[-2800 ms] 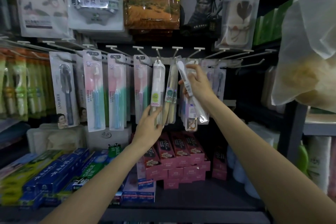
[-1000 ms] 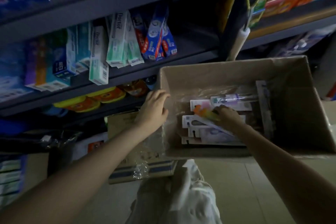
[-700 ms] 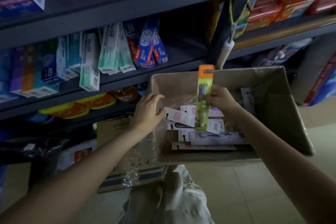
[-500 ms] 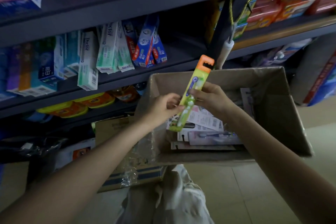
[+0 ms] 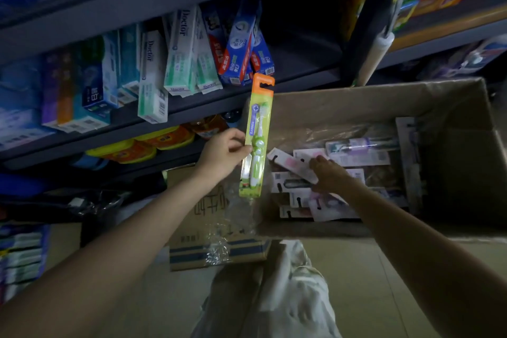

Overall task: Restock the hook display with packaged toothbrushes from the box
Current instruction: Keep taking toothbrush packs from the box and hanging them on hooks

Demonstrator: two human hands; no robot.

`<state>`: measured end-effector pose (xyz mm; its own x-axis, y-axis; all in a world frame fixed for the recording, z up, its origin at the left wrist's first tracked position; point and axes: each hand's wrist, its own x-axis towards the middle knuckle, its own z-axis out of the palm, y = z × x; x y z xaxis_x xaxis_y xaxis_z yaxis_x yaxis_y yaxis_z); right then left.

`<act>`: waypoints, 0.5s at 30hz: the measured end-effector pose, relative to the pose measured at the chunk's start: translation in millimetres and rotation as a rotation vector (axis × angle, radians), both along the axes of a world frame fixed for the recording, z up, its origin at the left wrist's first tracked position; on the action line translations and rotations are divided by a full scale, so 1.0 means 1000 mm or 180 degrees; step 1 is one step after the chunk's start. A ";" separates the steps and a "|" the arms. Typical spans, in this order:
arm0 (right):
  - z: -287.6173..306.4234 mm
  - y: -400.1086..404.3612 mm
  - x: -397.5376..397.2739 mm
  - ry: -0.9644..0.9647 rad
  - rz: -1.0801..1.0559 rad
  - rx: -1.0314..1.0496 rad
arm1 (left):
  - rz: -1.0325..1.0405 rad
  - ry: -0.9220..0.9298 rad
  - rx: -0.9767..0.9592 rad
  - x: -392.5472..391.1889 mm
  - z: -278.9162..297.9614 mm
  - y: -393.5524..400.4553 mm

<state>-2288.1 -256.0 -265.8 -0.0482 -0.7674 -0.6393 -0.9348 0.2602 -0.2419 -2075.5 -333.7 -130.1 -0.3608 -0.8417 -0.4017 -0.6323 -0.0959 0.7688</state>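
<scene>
The open cardboard box (image 5: pixel 370 96) sits low on the right, holding several flat packaged toothbrushes (image 5: pixel 356 156). My left hand (image 5: pixel 222 153) pinches a green toothbrush pack with an orange hanger top (image 5: pixel 259 129) by its edge. The pack stands upright just left of the box. My right hand (image 5: pixel 329 173) is down inside the box, thumb over and fingers under a white-and-pink toothbrush pack (image 5: pixel 290 163), whose end is tilted up off the pile. The hook display is out of view.
Dark shelves with upright toothpaste cartons (image 5: pixel 178 63) run across the top left. Yellow-orange tubs (image 5: pixel 153 143) sit on the shelf below. A smaller carton with torn plastic film (image 5: pixel 216 230) lies on the floor in front of my light trouser leg (image 5: pixel 279 296).
The green pack has passed from my right hand to my left and now stands upright. My right hand went back down into the box and took hold of a pink-and-white pack.
</scene>
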 end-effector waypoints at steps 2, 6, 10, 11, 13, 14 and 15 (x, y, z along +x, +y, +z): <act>0.020 -0.008 -0.012 -0.0291 -0.0368 -0.0057 | -0.0015 0.0050 -0.0008 -0.002 0.001 0.000; 0.068 0.001 -0.040 -0.2204 -0.1826 -0.0153 | -0.0156 0.0186 -0.0003 -0.003 0.007 0.001; 0.120 0.014 -0.045 -0.3120 -0.2220 -0.0368 | -0.0418 0.0429 -0.0039 0.000 0.027 -0.003; 0.134 0.013 -0.041 -0.3129 -0.2219 -0.0458 | -0.0482 0.0490 -0.0053 0.002 0.034 -0.004; 0.160 0.008 -0.028 -0.3167 -0.2280 -0.0694 | -0.0614 0.0627 -0.0121 0.007 0.054 -0.009; 0.173 0.005 -0.019 -0.3254 -0.2302 -0.0812 | -0.0665 0.0714 -0.0152 0.012 0.065 -0.012; 0.188 0.002 -0.009 -0.3384 -0.2287 -0.0923 | -0.0697 0.0807 -0.0192 0.018 0.077 -0.015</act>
